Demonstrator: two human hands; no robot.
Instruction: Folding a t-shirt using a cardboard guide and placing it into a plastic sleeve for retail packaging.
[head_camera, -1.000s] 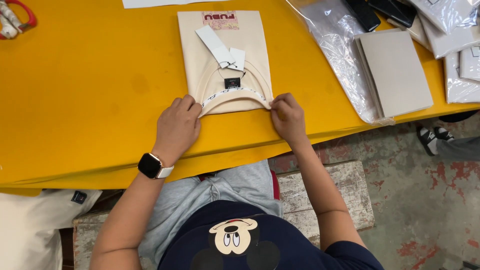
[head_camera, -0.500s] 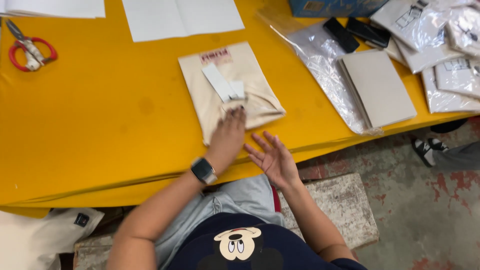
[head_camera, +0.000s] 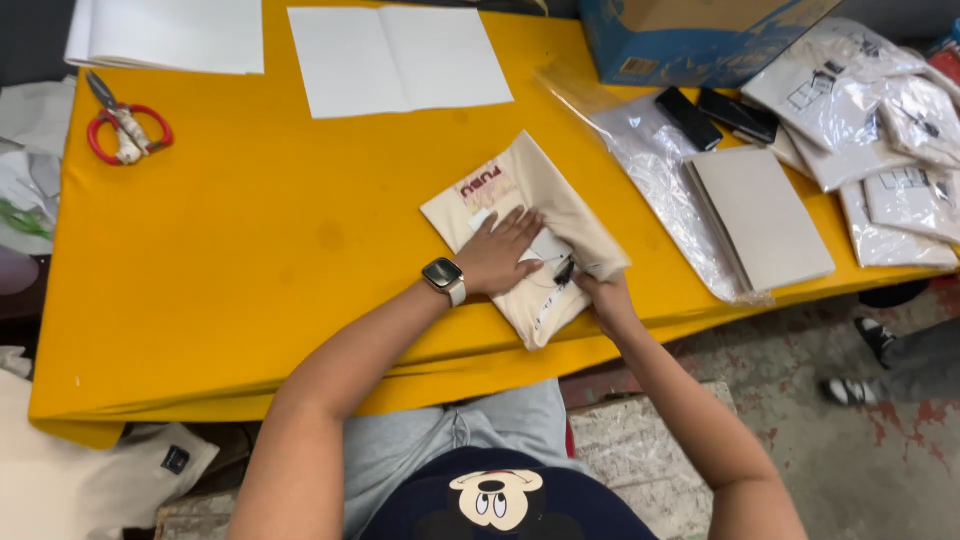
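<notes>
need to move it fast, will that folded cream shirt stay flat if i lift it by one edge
Probably not. The folded cream shirt is soft cloth, so it would likely droop and unfold. The left hand presses it flat while the right hand grips its edge. It looks light and should slide on the yellow table.

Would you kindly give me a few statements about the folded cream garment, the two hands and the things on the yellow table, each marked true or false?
1. The left hand lies flat on the folded cream garment. True.
2. The right hand holds the red-handled scissors. False: they lie untouched at the far left of the yellow table; the right hand grips the garment's near edge.
3. A watch is on the left wrist. True.
4. The grey flat board lies on the garment. False: it lies apart, to its right, on a clear plastic bag.
</notes>
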